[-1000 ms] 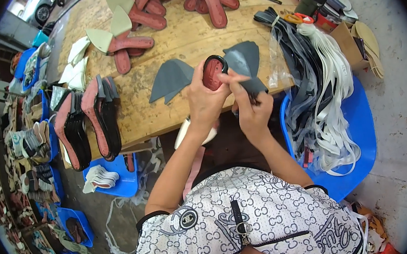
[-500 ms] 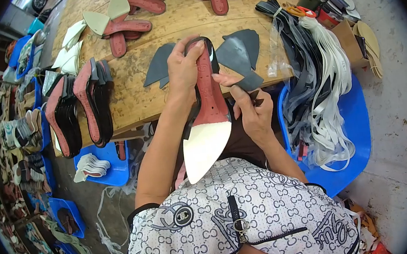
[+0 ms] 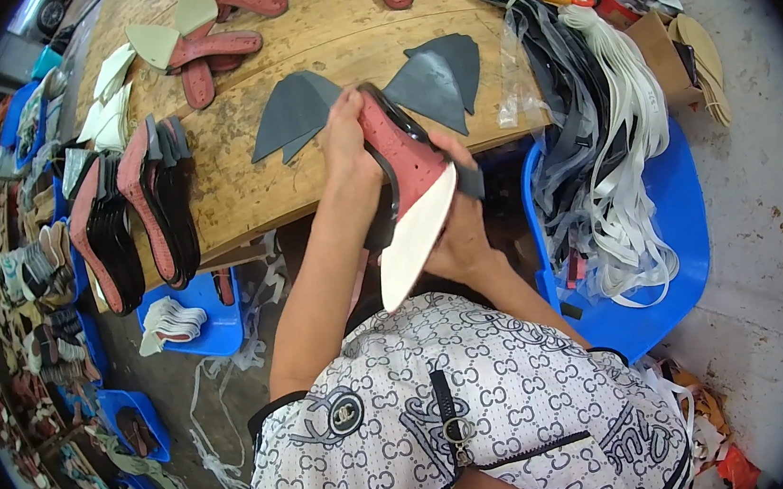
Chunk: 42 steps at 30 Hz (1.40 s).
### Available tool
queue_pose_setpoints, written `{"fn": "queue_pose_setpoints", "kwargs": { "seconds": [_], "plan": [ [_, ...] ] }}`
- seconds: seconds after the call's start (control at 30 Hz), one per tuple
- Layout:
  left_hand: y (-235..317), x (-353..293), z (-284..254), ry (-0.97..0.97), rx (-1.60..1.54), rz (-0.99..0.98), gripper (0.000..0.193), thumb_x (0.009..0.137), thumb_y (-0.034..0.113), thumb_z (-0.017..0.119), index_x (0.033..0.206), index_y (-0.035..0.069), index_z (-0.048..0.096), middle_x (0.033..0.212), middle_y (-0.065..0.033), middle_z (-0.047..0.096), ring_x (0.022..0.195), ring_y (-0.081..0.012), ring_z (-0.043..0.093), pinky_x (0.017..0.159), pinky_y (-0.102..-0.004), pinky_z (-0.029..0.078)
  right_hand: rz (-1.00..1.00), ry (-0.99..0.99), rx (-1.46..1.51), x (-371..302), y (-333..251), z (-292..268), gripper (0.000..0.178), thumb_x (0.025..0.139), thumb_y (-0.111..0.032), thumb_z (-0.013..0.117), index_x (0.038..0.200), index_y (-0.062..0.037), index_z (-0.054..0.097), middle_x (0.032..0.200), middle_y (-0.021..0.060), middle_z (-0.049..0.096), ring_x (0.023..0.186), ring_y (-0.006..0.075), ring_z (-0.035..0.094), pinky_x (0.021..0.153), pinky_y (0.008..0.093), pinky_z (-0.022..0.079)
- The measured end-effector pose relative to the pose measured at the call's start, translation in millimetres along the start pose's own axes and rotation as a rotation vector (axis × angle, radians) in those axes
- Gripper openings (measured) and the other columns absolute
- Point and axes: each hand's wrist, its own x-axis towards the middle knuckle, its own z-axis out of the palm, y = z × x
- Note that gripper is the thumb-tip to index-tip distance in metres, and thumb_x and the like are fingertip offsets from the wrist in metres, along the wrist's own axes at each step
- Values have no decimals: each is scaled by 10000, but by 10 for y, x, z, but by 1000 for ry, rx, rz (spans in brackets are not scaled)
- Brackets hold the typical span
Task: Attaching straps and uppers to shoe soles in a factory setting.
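Observation:
A pointed shoe insole (image 3: 407,162), red at heel and middle, cream at the toe and dark along its edges, is tilted in front of the table edge. My left hand (image 3: 349,149) is closed around its heel half from the left side. My right hand (image 3: 459,234) is closed on its right edge and underside, partly hidden behind the cream toe. A small dark grey patch (image 3: 471,183) shows at the right fingers; whether it is held or worn, I cannot tell. Beyond my hands, dark grey pointed pieces (image 3: 294,113) lie on the wooden table (image 3: 314,47).
Stacked red and black insoles (image 3: 157,207) stand at the table's left edge. More red insoles (image 3: 232,46) lie farther back beside cream pieces (image 3: 110,107). A blue basin (image 3: 687,242) on the right holds white and black straps (image 3: 620,106). A smaller blue basin (image 3: 224,334) stands lower left.
The insole has tilted, its toe swinging higher and to the right. My right hand has moved from beside it to its edge and underside. The whole view has shifted slightly.

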Motion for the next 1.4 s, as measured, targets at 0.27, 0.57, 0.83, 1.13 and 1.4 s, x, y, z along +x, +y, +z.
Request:
{"fn": "queue_pose_setpoints", "kwargs": {
  "seconds": [0.27, 0.57, 0.83, 1.13, 1.4],
  "plan": [
    [218, -644, -111, -445, 1236, 599, 507, 802, 278, 709, 1213, 16, 569, 1119, -122, 579, 1104, -266, 547, 956, -365, 434, 422, 241, 719, 212, -48, -632, 1026, 648, -282, 790, 1451, 18, 227, 1392, 99, 412, 987, 112, 557, 690, 176, 438],
    [80, -1203, 677, -844, 1580, 652, 687, 547, 314, 855, 1078, -35, 593, 919, -172, 583, 873, -347, 579, 779, -398, 463, 590, 224, 1236, 185, -18, -976, 735, 878, -425, 661, 1366, 48, 379, 1292, 215, 530, 895, 143, 667, 483, 163, 418],
    [-107, -1169, 670, -1081, 1780, 450, 738, 486, 374, 905, 1037, -34, 631, 896, -171, 648, 850, -291, 631, 790, -361, 477, 909, 441, 820, 74, 352, -1217, 125, 828, -74, 714, 761, -83, 609, 650, -35, 576, 536, 27, 508, 473, 210, 372],
    [-361, -892, 542, -1073, 1565, 412, 857, 541, 326, 890, 1240, -24, 539, 1047, -225, 640, 981, -374, 603, 859, -395, 467, 789, 211, 387, -144, 788, -1073, 197, 924, -191, 616, 946, 0, 661, 794, 45, 650, 695, 69, 558, 665, 235, 451],
    [-223, -693, 244, -1004, 1649, 311, 906, 519, 359, 894, 1260, -20, 537, 1060, -202, 650, 1004, -351, 612, 869, -377, 472, 1081, -155, 755, -339, 540, -1128, 389, 1016, -408, 425, 1063, -67, 607, 651, -22, 506, 527, 44, 380, 483, 197, 272]
  ]
}}
